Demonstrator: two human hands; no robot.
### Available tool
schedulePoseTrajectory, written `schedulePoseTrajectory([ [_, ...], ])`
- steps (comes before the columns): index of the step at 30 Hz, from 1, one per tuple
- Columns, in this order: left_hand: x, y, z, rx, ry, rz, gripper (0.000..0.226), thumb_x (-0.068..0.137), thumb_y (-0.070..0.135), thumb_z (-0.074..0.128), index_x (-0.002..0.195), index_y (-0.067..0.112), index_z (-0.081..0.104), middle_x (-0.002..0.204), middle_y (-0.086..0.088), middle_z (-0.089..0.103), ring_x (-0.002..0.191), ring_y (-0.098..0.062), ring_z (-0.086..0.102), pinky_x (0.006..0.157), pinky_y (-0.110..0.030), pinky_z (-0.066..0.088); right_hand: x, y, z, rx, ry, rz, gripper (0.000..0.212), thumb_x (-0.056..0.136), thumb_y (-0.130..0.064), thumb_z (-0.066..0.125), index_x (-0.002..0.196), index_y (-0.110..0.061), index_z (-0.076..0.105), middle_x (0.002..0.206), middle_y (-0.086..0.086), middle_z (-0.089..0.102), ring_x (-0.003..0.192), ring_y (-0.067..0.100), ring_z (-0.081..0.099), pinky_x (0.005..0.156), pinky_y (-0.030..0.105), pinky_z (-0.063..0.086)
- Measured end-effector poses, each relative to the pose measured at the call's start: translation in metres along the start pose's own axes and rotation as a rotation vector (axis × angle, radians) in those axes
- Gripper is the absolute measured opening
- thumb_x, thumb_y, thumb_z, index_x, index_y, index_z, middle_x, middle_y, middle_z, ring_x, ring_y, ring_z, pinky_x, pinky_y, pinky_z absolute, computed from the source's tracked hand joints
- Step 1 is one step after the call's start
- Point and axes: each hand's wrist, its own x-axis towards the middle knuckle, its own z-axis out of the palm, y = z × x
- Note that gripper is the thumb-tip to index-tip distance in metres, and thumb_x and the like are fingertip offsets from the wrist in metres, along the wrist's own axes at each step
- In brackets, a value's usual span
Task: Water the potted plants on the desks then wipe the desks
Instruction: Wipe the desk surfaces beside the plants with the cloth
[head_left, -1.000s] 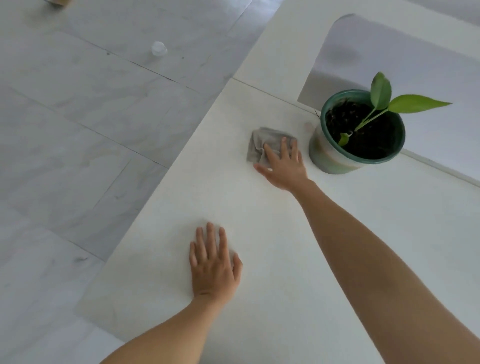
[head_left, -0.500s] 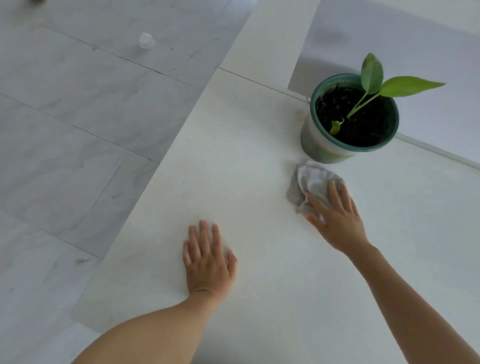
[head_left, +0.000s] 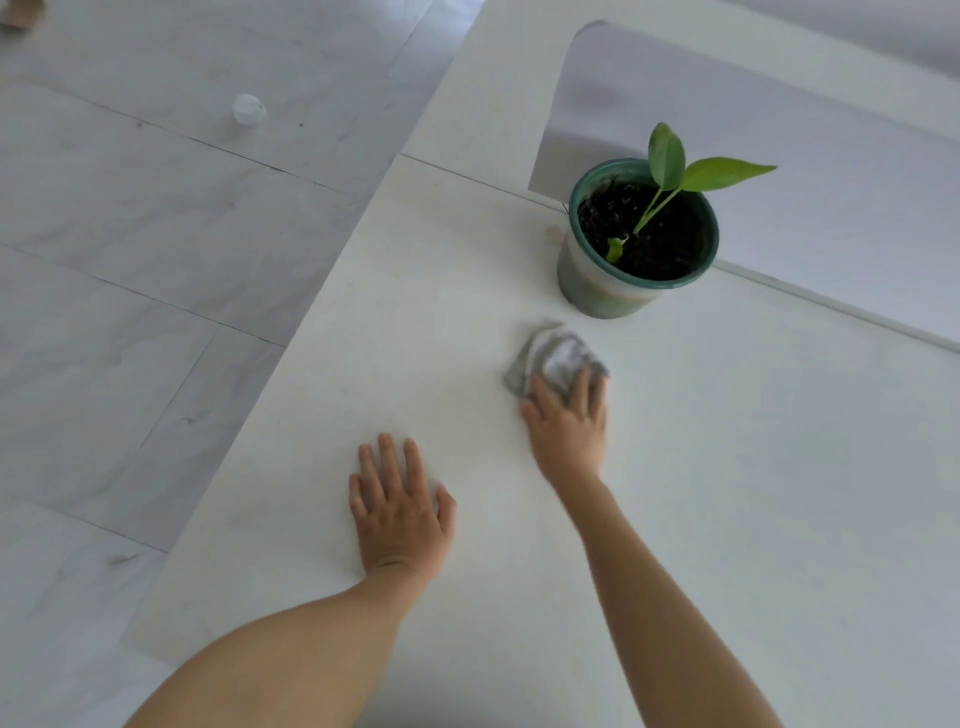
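The right hand (head_left: 569, 431) presses the cloth (head_left: 556, 353) flat, grip released. The pot (head_left: 597, 283) stands just beyond, by the tabletop's (head_left: 753, 493) far edge.

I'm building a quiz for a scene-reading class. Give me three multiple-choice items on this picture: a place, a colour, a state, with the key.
1. Where is the cloth?
A. On the desk, just in front of the pot.
B. Inside the pot.
C. Hanging off the desk's edge.

2. What colour is the pot's rim?
A. Red.
B. Green.
C. Yellow.

3. How is the left hand?
A. Gripping the pot.
B. Holding the cloth.
C. Flat on the desk, fingers straight.

Key: 1 A, it lies under the fingers of the right hand, near the pot; 2 B, the rim is dark green; 3 C, it rests on bare desk, holding nothing.
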Motion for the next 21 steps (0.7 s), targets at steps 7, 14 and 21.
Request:
schedulePoseTrajectory([
  [7,-0.001,0.005,-0.01,0.002,-0.127,-0.003,0.06,0.075,0.036,0.033,0.127,0.008,0.042,0.13,-0.023,0.055,0.118,-0.043,0.054,0.095,-0.047,0.034,-0.031,-0.009,0.006,-0.121,-0.044,-0.302,0.024,0.078,-0.029,0.059,0.099,-0.028,0.071,0.114,0.019,0.067,0.11,0.046,0.058,0.079,0.046,0.055],
  [14,-0.002,0.006,-0.017,-0.024,-0.212,-0.002,0.063,0.071,0.035,0.034,0.117,0.002,0.061,0.125,-0.025,0.059,0.112,-0.045,0.057,0.091,-0.05,0.046,-0.063,0.041,-0.011,-0.128,0.04,-0.219,0.036,0.063,-0.017,0.081,0.097,-0.021,0.072,0.108,0.013,0.071,0.106,0.038,0.064,0.073,0.039,0.056],
  [21,-0.003,0.007,-0.017,-0.097,-0.197,-0.004,0.065,0.071,0.034,0.032,0.117,-0.002,0.06,0.126,-0.028,0.057,0.114,-0.049,0.053,0.09,-0.059,0.043,-0.106,0.071,-0.022,-0.068,0.043,0.033,0.049,0.044,-0.002,0.088,0.088,-0.02,0.074,0.084,0.003,0.073,0.073,0.031,0.068,0.042,0.027,0.047],
])
